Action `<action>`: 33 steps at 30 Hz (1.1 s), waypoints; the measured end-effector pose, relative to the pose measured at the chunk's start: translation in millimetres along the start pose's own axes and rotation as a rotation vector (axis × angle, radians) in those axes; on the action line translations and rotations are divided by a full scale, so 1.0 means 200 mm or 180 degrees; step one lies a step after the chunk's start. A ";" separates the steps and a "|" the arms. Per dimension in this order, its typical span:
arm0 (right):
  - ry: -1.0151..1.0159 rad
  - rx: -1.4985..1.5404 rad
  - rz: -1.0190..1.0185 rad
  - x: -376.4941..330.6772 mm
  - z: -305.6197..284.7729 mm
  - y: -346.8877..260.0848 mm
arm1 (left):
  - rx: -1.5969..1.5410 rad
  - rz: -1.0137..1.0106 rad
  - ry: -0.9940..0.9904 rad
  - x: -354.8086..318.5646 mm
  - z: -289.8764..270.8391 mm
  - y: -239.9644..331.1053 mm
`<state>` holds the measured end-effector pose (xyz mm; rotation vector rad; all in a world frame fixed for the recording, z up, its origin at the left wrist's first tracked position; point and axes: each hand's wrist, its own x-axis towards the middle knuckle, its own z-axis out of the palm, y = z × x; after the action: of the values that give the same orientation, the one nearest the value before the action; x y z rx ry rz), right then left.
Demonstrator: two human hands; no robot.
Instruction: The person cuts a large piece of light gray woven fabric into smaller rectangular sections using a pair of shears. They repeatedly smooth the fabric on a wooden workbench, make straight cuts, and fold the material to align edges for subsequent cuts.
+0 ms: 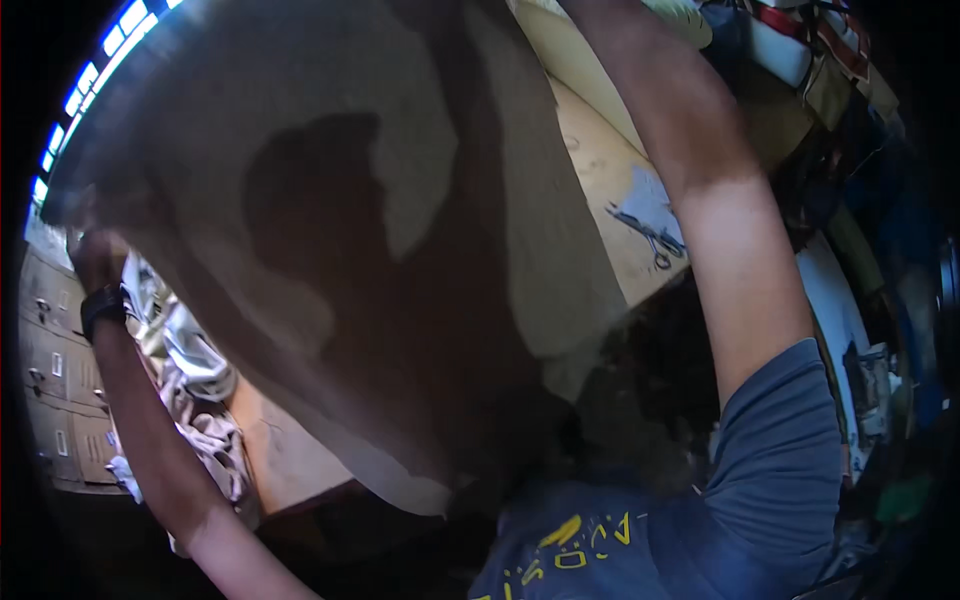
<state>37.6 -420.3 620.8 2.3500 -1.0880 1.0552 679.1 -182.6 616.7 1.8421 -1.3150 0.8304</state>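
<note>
A large, thin grey-brown sheet of fabric [560, 240] hangs raised in front of me and fills the middle of the view. Dark shadows lie across it, and its lower edge curves down near my body. My left hand [98, 258], with a black band on the wrist, is closed on the sheet's left edge; its fingers are dark and partly hidden. My right arm reaches up past the sheet's right side, and the hand itself is beyond the top of the view.
Scissors [655, 238] lie on the pale tabletop [600, 150] to the right, by a small grey-blue piece [652, 198]. Crumpled cloths [205, 365] are heaped at the table's left. Metal lockers [62, 375] stand at far left. Mixed bags and cloth crowd the upper right.
</note>
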 end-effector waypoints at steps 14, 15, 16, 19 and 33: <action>-0.2043 0.2021 0.4871 -3.39 0.47 0.09 | 0.0464 -0.2271 -0.2218 -3.44 0.07 0.18; -0.1806 0.1875 0.4863 -3.47 0.52 0.08 | 0.0833 -0.2204 -0.2406 -3.45 0.10 0.25; -0.1543 0.1751 0.4812 -3.50 0.60 0.09 | 0.1194 -0.2133 -0.2537 -3.42 0.14 0.31; -0.1764 0.1475 0.4754 -3.46 0.77 0.20 | 0.1259 -0.2850 -0.2168 -3.32 0.21 0.34; -0.2081 0.3209 0.4022 -3.24 0.22 0.46 | 0.0040 -0.2597 -0.1624 -3.01 -0.12 0.21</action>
<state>-291.1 -176.3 106.9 2.6730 -3.1395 1.4163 471.3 128.2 141.4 2.4089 -0.6783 -0.0712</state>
